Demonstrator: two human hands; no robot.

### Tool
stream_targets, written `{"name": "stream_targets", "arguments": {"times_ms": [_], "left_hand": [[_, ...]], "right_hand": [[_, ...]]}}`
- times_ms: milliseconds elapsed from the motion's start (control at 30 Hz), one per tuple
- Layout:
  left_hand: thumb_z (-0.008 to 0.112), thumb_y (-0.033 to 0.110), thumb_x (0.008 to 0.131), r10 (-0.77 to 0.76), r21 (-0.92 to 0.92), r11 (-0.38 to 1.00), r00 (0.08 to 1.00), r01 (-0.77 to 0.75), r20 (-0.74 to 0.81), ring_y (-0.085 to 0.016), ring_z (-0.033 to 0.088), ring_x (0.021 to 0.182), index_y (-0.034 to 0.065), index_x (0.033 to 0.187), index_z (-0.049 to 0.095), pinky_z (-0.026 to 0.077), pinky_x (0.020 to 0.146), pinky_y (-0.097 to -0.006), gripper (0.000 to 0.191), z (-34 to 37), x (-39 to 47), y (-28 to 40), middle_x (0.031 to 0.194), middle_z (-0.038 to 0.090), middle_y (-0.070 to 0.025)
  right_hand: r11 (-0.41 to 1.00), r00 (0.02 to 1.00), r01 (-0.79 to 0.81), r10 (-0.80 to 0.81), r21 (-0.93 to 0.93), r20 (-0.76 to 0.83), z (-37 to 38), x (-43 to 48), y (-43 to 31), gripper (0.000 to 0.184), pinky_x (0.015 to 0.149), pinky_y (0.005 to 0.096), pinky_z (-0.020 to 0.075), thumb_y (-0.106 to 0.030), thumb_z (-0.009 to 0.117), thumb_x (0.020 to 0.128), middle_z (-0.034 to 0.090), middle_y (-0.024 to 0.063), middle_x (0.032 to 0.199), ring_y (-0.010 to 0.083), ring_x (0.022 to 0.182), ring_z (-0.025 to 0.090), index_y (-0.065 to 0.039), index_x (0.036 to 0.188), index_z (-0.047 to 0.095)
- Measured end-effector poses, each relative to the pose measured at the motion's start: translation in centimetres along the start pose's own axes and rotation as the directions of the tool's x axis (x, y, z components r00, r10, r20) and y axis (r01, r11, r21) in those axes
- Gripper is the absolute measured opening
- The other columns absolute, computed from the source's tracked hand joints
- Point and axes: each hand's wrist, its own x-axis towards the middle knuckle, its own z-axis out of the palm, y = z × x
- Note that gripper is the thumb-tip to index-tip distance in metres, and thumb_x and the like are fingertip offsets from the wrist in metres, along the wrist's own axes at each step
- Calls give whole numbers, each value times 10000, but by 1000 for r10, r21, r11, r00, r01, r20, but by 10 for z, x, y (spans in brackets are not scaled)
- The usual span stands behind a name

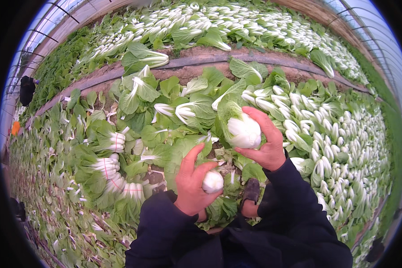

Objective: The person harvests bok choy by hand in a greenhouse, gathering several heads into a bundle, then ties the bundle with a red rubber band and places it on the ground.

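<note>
My right hand (268, 140) grips a head of bok choy (244, 130) near its thick white base, its green leaves pointing up and to the left. Below and to the left, my left hand (196, 179) has its thumb and fingers curved around the white base of another bok choy (213, 182), whose leaves are mostly hidden. The two heads are apart. Loose green leaves (194, 112) with white stalks lie just beyond my hands. To the left lie several bundles of bok choy (107, 167) tied with thin red bands, their white bases turned inward.
Rows of cut bok choy (325, 134) cover the ground at right, with more (221, 20) beyond a dark drip hose (201, 60) on bare soil. My shoe (251, 191) stands among leaves. A person in dark clothes (27, 90) is at far left, near an orange object (15, 128).
</note>
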Motion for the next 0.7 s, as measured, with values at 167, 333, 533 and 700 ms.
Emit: {"name": "stream_targets", "arguments": {"times_ms": [167, 333, 533, 700], "left_hand": [[911, 185, 639, 189, -34, 982, 979, -187, 80, -553, 343, 1521, 80, 1100, 761, 344, 1212, -569, 496, 12, -11, 44, 1654, 283, -386], [916, 188, 627, 187, -136, 976, 977, -172, 104, -523, 359, 1516, 80, 1151, 760, 337, 1219, -556, 558, 12, -22, 56, 1677, 248, -347], [875, 84, 629, 142, -404, 914, 966, -43, 218, -491, 391, 1527, 109, 1017, 772, 392, 1203, -518, 403, -11, -31, 58, 1677, 274, -302], [887, 89, 619, 225, -313, 939, 940, -140, 257, -486, 440, 1498, 122, 1010, 775, 442, 1166, -499, 408, -23, -34, 67, 1654, 327, -304]], "right_hand": [[991, 986, 129, -133, -37, -100, 2, -23, -67, 901, 1063, 468, 539, -206, 1002, 643, 616, 225, 1449, 424, 1288, 637, -21, 1423, 591], [999, 996, 31, -34, -40, -77, 1, -44, -115, 879, 1079, 492, 510, -457, 901, 795, 561, 257, 1487, 462, 1303, 601, -6, 1468, 561], [997, 996, -58, 55, 41, 66, -20, -56, -132, 681, 1112, 449, 478, -452, 724, 988, 563, 219, 1511, 402, 1333, 589, -9, 1482, 567], [1000, 989, 20, -23, 23, 147, -49, -50, -130, 637, 1057, 460, 519, -289, 865, 858, 615, 184, 1443, 408, 1264, 626, -38, 1395, 629]]}}
